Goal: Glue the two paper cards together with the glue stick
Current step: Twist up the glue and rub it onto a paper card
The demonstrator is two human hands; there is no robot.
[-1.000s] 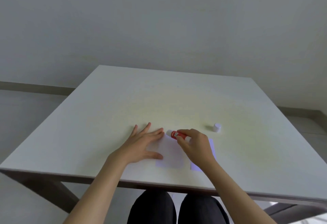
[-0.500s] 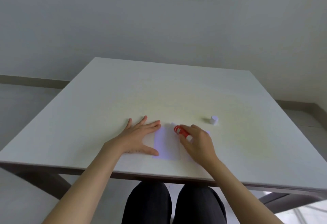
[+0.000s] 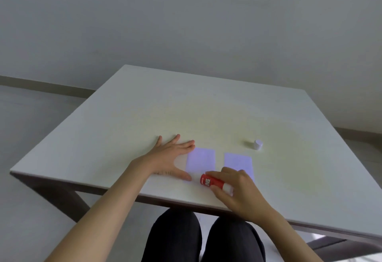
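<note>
The right hand [image 3: 237, 191] is gripping the glue stick [image 3: 210, 181] at the left card's [image 3: 200, 159] near edge; the left hand [image 3: 171, 160], fingers spread flat, is pinning that card. The right card [image 3: 237, 161] is lying beside it, the white cap [image 3: 258, 144] standing farther back on the worktop [image 3: 144, 117].

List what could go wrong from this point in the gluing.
The left hand pins only the left card's edge, so the glue stick in the right hand may drag or crease it. Working at the card's near edge could smear glue onto the table. The cap stands apart, easily knocked.
</note>
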